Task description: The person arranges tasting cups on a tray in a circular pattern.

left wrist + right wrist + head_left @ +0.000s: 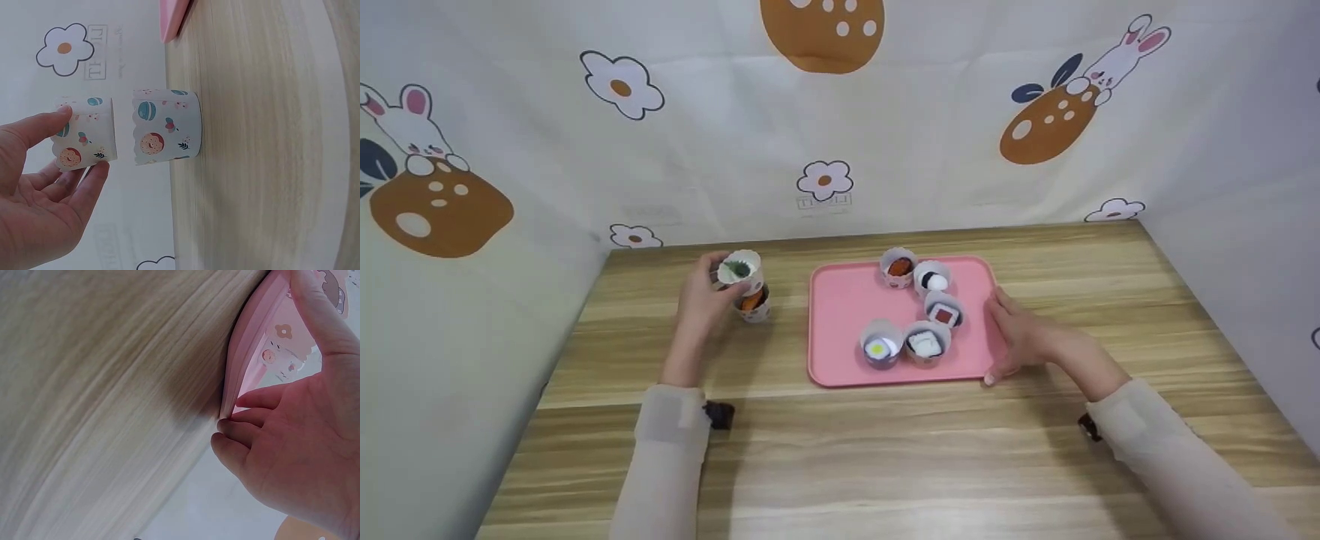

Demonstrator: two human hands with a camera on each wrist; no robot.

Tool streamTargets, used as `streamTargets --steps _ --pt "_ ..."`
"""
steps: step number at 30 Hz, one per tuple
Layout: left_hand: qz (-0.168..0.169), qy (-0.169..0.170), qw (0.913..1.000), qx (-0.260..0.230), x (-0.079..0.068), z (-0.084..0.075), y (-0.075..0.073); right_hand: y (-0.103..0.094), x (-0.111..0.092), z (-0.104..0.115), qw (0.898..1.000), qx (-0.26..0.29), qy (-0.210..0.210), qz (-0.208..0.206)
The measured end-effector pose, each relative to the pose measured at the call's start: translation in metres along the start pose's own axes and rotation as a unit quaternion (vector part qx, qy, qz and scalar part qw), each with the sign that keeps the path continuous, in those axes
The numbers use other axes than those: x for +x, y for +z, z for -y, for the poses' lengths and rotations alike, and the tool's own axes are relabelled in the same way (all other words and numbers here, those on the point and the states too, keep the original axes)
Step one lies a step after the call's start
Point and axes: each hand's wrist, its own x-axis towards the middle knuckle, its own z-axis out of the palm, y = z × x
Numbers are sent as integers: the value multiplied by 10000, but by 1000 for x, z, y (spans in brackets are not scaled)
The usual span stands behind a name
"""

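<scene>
My left hand (706, 289) holds a patterned paper cup (84, 135) between thumb and fingers, a green leaf-like piece showing inside. The held cup is raised just above a second paper cup (166, 126), with a gap between them in the left wrist view. That lower cup stands on the table and has an orange piece (751, 301) in it. My right hand (1024, 334) rests along the right edge of a pink tray (840, 300), thumb spread toward the front corner and fingertips at the rim.
On the tray several paper cups hold toy-like sushi pieces, among them a cup with a yellow-centred roll (881, 346) and one with a red-centred roll (944, 313). The wood-grain table (885, 457) meets a printed cloth wall (720, 150) at the back and sides.
</scene>
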Motion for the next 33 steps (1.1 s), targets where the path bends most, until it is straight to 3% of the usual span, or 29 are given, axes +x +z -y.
streamTargets --steps 5,20,33 --pt "119 -123 9998 -101 1 -1 2 0 0 0 9998 10 -163 -66" --pt "257 -279 9993 -65 5 -6 12 0 1 1 9999 13 -89 -45" --pt "290 -68 9995 -78 5 -7 23 0 -1 2 9997 -217 -115 -49"
